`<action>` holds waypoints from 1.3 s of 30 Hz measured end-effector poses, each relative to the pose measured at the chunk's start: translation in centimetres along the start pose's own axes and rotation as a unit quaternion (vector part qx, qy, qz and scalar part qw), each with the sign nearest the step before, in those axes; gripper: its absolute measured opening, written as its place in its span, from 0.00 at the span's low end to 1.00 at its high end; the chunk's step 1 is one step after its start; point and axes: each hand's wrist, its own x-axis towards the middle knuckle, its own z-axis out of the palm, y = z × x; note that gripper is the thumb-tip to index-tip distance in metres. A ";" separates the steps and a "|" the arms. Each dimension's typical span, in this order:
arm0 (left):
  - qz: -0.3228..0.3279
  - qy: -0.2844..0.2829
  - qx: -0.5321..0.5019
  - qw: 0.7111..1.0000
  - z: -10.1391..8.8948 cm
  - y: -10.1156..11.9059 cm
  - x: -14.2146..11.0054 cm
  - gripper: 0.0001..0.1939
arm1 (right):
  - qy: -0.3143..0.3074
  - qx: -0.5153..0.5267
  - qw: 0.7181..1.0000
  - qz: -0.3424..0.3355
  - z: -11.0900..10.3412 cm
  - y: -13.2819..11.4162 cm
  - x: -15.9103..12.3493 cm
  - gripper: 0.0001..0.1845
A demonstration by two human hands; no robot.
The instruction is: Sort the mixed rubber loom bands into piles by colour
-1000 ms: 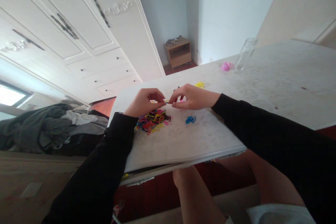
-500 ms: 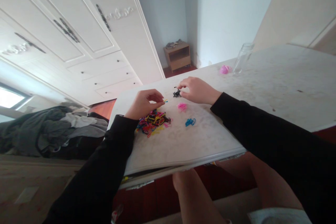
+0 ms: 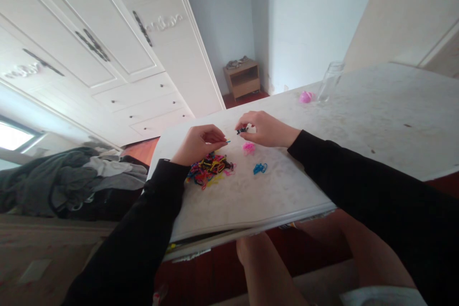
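My left hand [image 3: 202,144] is closed in a pinch above a mixed heap of colourful rubber bands [image 3: 208,170], and small yellow and blue bands [image 3: 228,141] stick out at its fingertips. Across from it, my right hand [image 3: 263,128] curls its fingers and thumb around a little pile of black rubber bands [image 3: 242,130], partly covering it. Just below that hand lies a pink rubber band pile [image 3: 248,148]. Nearer to me sits a small group of blue rubber bands [image 3: 260,168].
On the whitish table [image 3: 229,205], a clear glass bottle [image 3: 330,83] stands at the back right beside a pink round object [image 3: 306,97]. Clothes [image 3: 71,177] are heaped at the left. A white wardrobe [image 3: 143,71] and a small wooden cabinet [image 3: 243,79] stand beyond.
My right hand has come slightly down and left, its fingers now curled around the black bands. My left hand has shifted a little right, still pinching.
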 end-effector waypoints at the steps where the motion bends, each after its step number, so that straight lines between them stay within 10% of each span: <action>1: -0.003 -0.001 -0.004 1.000 0.0 0.1 0.0 0.12 | -0.004 0.024 1.000 -0.016 0.2 -0.1 0.0 0.11; 21: 0.014 -0.020 -0.040 0.999 1.1 1.1 -0.4 0.12 | -0.051 0.069 0.994 -0.062 -0.2 -1.7 -0.4 0.07; 29: 0.005 -0.026 -0.041 0.999 0.9 1.1 -0.4 0.13 | 0.083 -0.061 0.990 0.100 -4.8 1.3 -0.7 0.08; 39: 0.050 -0.022 0.020 0.998 0.9 0.9 -0.3 0.12 | 0.003 -0.244 0.941 0.236 -6.0 4.2 -1.9 0.07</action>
